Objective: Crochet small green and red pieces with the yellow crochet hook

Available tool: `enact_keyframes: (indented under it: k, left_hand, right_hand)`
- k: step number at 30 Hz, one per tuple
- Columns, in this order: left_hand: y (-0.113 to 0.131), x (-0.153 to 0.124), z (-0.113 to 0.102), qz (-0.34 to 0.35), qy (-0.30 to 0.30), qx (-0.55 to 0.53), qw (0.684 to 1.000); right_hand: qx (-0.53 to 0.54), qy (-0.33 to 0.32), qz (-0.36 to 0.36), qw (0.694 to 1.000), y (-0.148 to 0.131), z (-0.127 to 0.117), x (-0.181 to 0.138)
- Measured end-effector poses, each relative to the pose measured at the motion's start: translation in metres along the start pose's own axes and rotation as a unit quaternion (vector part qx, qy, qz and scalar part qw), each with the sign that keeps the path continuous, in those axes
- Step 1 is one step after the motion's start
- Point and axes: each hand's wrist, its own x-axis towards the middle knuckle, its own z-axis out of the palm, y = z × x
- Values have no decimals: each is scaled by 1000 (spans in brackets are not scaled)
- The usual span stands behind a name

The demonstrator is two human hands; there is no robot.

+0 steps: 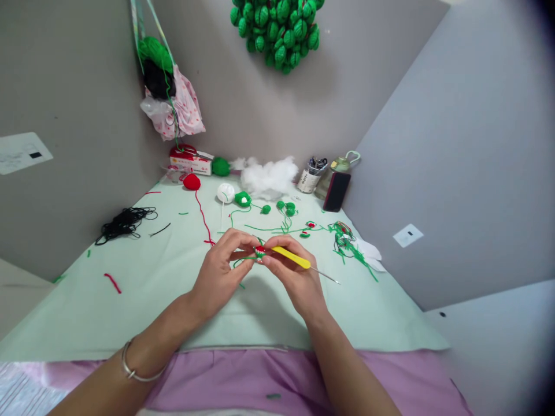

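Observation:
My left hand [221,268] pinches a small red, green and white crocheted piece [259,251] above the pale green table [130,294]. A green yarn strand runs from the piece under my left fingers. My right hand [295,274] is closed round a yellow-handled crochet hook [291,257]; its metal shaft points out to the right past my palm. Both hands meet at the little piece, fingertips touching it.
Farther back lie a red yarn ball [191,181], a white ball [225,192], green crocheted bits [243,199], white stuffing [269,176], a jar of tools [310,176] and a dark phone [336,191]. Black yarn [124,222] lies left; tangled green yarn [347,240] right.

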Motion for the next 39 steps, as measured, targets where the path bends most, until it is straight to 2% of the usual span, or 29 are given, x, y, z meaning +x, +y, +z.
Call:
enact_keyframes:
  k: [5,11,13,15,19,24,29,31,33,36,39]
  left_hand:
    - [-2,-5,2,27,-22,44,998]
    - [-1,-10,4,107,-13,141,984]
    - [0,-10,5,89,-1,141,986]
    - [2,-11,6,39,2,109,993]
    - [11,-11,6,-35,-24,27,999]
    - [15,-14,3,6,-42,69,997]
    - [6,-15,4,74,-21,110,991]
    - [5,-15,5,54,-7,87,995]
    - [6,-15,5,6,-4,41,999]
    - [10,-15,5,-58,-27,-27,998]
    - [11,-16,5,-56,-43,-19,997]
  right_hand:
    - [-37,28,-29,998,2,2,-7]
    - [-103,42,-85,990,9,4,-15]
    - [-108,61,-69,990,11,6,-17]
    - [-88,81,-40,992,12,7,-18]
    - [-52,109,-20,992,13,11,-18]
    - [-63,104,-43,992,13,13,-22]
    - [-104,76,-72,989,13,13,-27]
    - [-122,62,-87,987,13,13,-29]
    - [-131,54,-95,985,13,13,-30]
    - [-124,64,-94,986,13,13,-29]
    - [-125,83,-99,984,13,13,-28]
